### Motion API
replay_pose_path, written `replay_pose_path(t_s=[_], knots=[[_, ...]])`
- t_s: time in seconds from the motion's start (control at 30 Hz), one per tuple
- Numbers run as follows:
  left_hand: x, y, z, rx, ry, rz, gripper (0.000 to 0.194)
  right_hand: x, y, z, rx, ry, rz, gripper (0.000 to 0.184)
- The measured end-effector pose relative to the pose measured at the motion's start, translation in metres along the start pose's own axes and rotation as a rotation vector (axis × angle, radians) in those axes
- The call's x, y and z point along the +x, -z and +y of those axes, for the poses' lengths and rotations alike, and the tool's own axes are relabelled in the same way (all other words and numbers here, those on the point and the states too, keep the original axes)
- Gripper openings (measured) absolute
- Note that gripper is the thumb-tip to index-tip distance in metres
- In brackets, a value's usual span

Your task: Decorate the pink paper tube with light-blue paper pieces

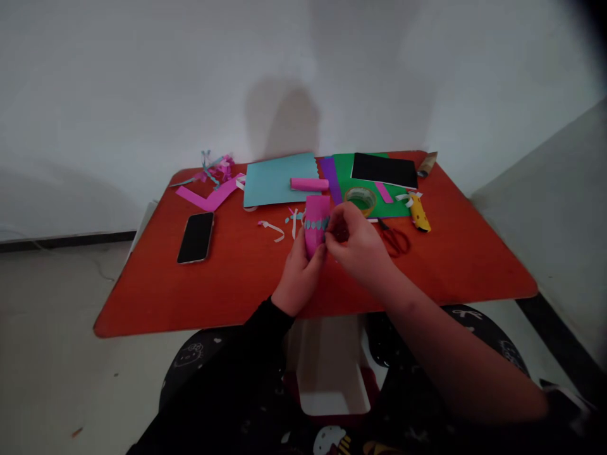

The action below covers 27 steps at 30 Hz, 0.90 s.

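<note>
My left hand (303, 268) is wrapped around a pink paper tube (317, 208), which stands upright over the front half of the table. A row of small blue paper pieces (315, 225) runs across the tube's middle. Fingertips of my right hand (355, 237) are pinched together at the tube's right edge; whatever lies between them is too small to make out. Behind the tube, a second pink roll (309, 184) rests on a light blue sheet (270, 182). Red-handled scissors (397, 242) lie just beyond my right hand, near a tape roll (360, 200).
A phone (196, 237) lies on the red table (227, 291) at left, with pink strips (208, 201) and curled scraps (218, 169) behind it. At right are green paper (344, 170), a black sheet (384, 169), a yellow tube (420, 213) and a brown tube (427, 164). A wall stands behind.
</note>
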<state>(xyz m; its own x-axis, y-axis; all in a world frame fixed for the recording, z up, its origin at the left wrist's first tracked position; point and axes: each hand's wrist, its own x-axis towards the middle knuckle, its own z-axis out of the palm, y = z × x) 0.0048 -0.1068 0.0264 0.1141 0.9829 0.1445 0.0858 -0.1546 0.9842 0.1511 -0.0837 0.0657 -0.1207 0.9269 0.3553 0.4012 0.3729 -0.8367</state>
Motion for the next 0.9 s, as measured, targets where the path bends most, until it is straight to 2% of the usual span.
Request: replay_pose_path(t_s=[0.2,0.5,0.7,0.9], knots=[[-0.003,-0.003,-0.002,0.024,-0.045,-0.006,0.043,0.000,0.003,-0.001,-0.012,-0.030,0.000,0.023],[-0.003,0.001,0.000,0.075,-0.106,-0.054,0.050,0.001,0.005,0.001,0.239,-0.081,-0.010,0.027],[-0.007,0.004,0.001,-0.055,-0.048,-0.077,0.062,0.000,0.008,-0.004,0.160,-0.024,-0.011,0.036],[-0.005,0.009,0.006,-0.150,0.044,0.001,0.070,-0.001,0.006,-0.011,0.122,-0.058,-0.056,0.038]])
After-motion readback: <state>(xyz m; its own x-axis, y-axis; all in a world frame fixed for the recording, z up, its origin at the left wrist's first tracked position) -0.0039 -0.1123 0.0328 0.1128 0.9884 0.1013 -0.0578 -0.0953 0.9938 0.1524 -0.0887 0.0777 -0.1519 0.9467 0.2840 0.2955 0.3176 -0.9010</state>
